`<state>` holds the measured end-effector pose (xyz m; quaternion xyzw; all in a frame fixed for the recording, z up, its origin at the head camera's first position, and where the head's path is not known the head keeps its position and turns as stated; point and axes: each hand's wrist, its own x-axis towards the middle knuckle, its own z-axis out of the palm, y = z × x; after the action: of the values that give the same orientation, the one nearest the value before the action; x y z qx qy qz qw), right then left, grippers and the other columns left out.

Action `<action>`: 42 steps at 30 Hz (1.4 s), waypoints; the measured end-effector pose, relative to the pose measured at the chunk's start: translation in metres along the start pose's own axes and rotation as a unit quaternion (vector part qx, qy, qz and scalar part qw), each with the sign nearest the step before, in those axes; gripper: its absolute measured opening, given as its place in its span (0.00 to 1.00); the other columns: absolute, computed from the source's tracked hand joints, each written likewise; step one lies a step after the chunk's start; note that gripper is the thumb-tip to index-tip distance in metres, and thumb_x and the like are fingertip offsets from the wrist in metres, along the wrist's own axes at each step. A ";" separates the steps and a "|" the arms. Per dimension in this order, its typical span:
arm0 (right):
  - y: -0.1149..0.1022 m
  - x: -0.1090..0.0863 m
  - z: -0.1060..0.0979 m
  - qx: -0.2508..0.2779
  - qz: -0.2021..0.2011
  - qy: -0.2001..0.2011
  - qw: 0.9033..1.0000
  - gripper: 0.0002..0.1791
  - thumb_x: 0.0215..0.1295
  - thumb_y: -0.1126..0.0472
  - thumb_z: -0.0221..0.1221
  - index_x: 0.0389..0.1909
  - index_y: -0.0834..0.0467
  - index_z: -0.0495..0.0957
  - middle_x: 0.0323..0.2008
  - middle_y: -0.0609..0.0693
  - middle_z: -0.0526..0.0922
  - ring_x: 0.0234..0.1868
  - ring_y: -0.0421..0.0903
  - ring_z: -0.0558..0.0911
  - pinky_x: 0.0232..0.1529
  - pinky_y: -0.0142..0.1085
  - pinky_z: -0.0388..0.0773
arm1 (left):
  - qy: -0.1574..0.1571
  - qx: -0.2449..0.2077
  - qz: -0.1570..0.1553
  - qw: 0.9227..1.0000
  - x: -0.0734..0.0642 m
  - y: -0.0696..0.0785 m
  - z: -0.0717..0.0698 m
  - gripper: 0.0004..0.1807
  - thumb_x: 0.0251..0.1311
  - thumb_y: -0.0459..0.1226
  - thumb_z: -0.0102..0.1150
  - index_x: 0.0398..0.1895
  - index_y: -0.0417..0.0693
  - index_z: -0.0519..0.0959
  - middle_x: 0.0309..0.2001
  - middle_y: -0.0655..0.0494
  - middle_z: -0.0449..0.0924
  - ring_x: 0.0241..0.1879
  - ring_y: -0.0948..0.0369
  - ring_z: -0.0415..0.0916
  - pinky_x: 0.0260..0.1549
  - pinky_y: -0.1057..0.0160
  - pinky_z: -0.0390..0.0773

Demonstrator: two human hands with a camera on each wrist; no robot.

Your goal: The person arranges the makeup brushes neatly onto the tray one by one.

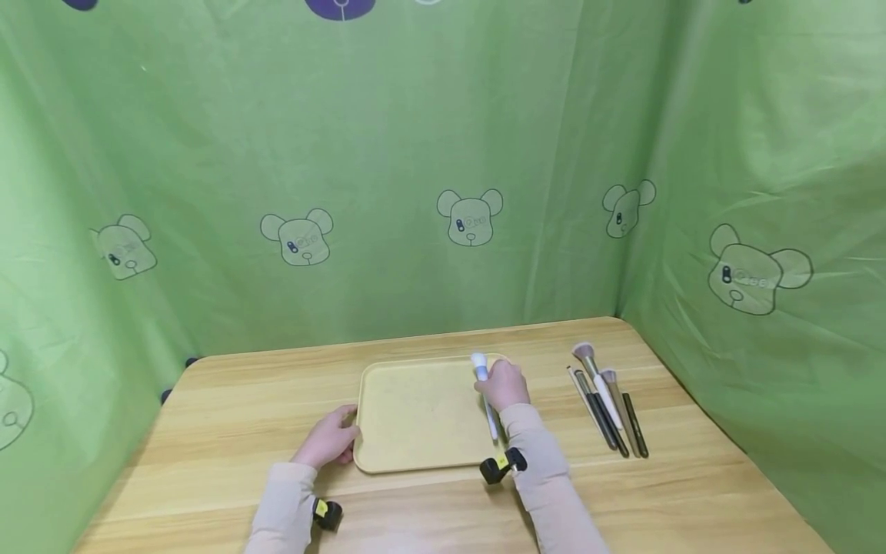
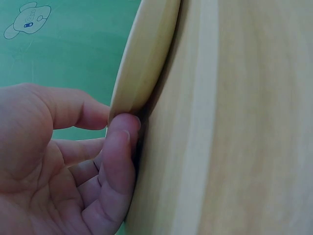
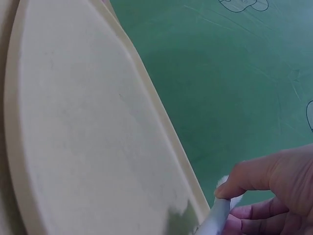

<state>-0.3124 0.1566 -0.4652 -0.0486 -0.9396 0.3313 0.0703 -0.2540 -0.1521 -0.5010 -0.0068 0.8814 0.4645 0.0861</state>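
Note:
A pale yellow rectangular tray (image 1: pixel 422 415) lies on the wooden table. My left hand (image 1: pixel 328 438) is at its left side; in the left wrist view, thumb and fingers pinch the tray's rim (image 2: pixel 146 58). Over the tray's right part, my right hand (image 1: pixel 505 385) holds a white makeup brush (image 1: pixel 482 372) near its head. The brush's white bristles point away from me and its handle slants back toward me. In the right wrist view, the thumb and fingers close round the brush (image 3: pixel 217 215), which is partly cut off by the frame.
Several makeup brushes (image 1: pixel 609 404) with white, black and brown handles lie in a loose group right of the tray. Green curtains (image 1: pixel 388 169) with bear-head prints hang behind the table (image 1: pixel 228 415) and at both sides. Each sleeve carries a black wrist camera (image 1: pixel 504 465).

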 end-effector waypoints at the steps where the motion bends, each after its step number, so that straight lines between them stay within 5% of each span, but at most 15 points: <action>1: 0.000 0.000 0.001 -0.003 -0.001 0.000 1.000 0.11 0.50 0.62 0.67 0.23 0.63 0.74 0.22 0.53 0.77 0.22 0.47 0.75 0.22 0.35 0.75 | 0.001 0.001 0.000 1.000 0.000 0.000 0.000 0.32 0.60 0.31 0.50 0.70 0.35 0.62 0.19 0.51 0.75 0.16 0.62 0.71 0.17 0.67 0.77; 19: 0.001 0.001 0.013 -0.036 -0.017 0.005 0.999 0.09 0.47 0.64 0.66 0.22 0.63 0.75 0.21 0.54 0.78 0.21 0.48 0.74 0.25 0.39 0.77 | -0.008 -0.013 0.020 1.000 -0.002 0.001 -0.003 0.32 0.58 0.31 0.49 0.69 0.30 0.61 0.19 0.53 0.74 0.16 0.62 0.71 0.15 0.68 0.77; 42: 0.005 0.001 0.020 -0.063 -0.015 0.013 0.998 0.08 0.50 0.64 0.65 0.26 0.66 0.79 0.21 0.55 0.80 0.20 0.48 0.75 0.20 0.38 0.74 | -0.002 -0.010 0.000 1.000 0.000 -0.001 0.000 0.33 0.59 0.32 0.51 0.70 0.35 0.62 0.20 0.51 0.75 0.17 0.61 0.71 0.17 0.66 0.77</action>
<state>-0.3168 0.1479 -0.4839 -0.0432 -0.9583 0.2699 0.0840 -0.2540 -0.1525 -0.5020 -0.0066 0.8766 0.4732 0.0875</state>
